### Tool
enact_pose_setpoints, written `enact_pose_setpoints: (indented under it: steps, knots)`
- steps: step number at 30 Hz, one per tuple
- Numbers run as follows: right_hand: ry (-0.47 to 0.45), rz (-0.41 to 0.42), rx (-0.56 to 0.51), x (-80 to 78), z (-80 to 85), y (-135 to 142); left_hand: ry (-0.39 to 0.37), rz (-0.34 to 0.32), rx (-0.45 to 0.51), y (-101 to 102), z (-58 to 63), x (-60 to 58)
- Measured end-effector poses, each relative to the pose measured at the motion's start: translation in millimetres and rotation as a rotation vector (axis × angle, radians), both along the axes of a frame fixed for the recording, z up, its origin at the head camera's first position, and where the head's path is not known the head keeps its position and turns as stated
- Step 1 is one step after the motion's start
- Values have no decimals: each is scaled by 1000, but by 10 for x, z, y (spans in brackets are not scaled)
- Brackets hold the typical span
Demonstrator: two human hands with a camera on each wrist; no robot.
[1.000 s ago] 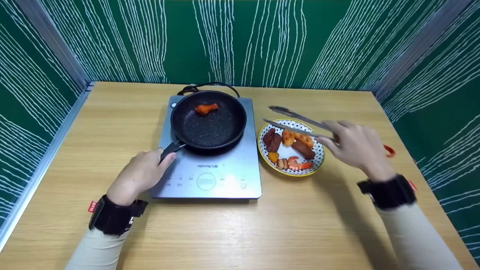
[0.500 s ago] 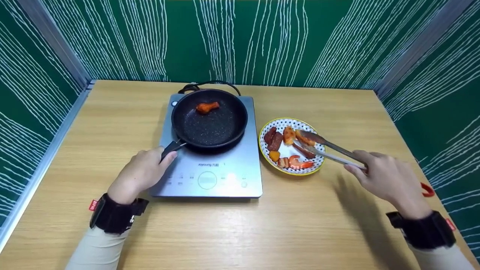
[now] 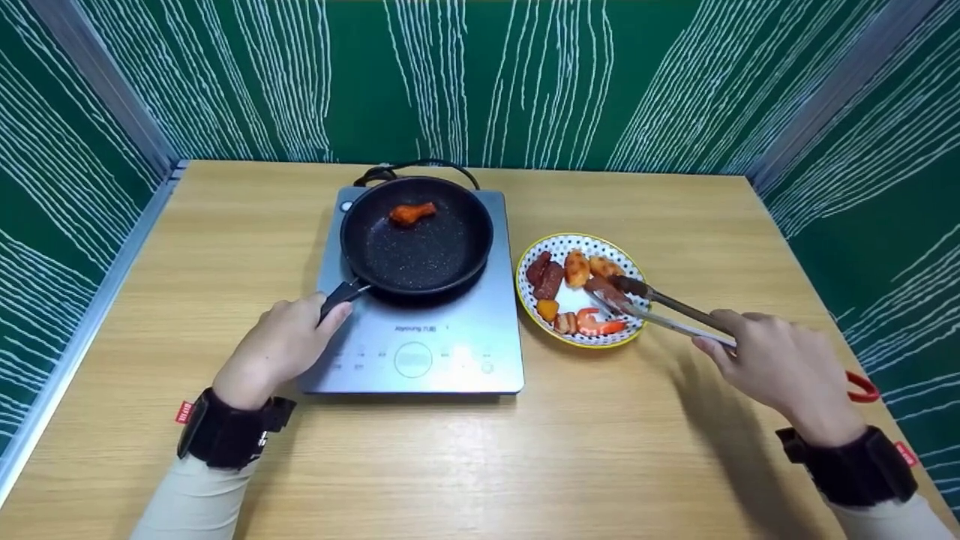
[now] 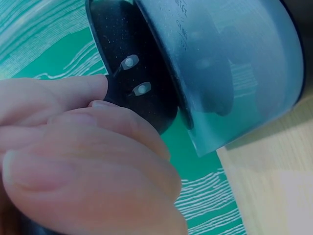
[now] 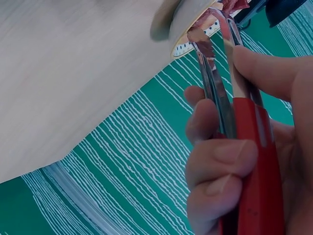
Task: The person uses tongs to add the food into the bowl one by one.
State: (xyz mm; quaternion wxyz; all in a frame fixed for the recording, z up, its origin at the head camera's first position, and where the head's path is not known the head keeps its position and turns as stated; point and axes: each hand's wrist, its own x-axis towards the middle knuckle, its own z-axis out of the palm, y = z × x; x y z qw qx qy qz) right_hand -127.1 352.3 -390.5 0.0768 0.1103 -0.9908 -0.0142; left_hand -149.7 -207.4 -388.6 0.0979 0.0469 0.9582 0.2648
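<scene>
My left hand grips the black handle of a frying pan, its thumb along the top. An orange-red drumstick lies toward the pan's far side. With my right hand I hold metal tongs; the right wrist view shows fingers and thumb around their red handles. The tongs' tips are down at the plate, one on either side of a brown sausage-like piece. The spotted plate also bears a shrimp and several other food pieces.
The pan rests on a silver induction cooker, whose black cord loops behind it. To its right stands the plate on the wooden table. Green walls with white lines enclose the back and sides.
My right hand has moved right and toward me, bringing the tongs' tips down from over the plate's far side to the brown piece, which has shifted slightly. The left hand stays on the pan handle.
</scene>
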Motion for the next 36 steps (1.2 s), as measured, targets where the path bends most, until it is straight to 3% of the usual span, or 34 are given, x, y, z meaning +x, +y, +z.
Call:
enact_pose_setpoints:
  steps: [22, 36]
  knots:
    - [-142, -5, 12, -74, 85, -138, 15, -13, -2, -14, -7, 8]
    - [-48, 58, -4, -52, 17, -37, -2, -14, 15, -10, 7, 0]
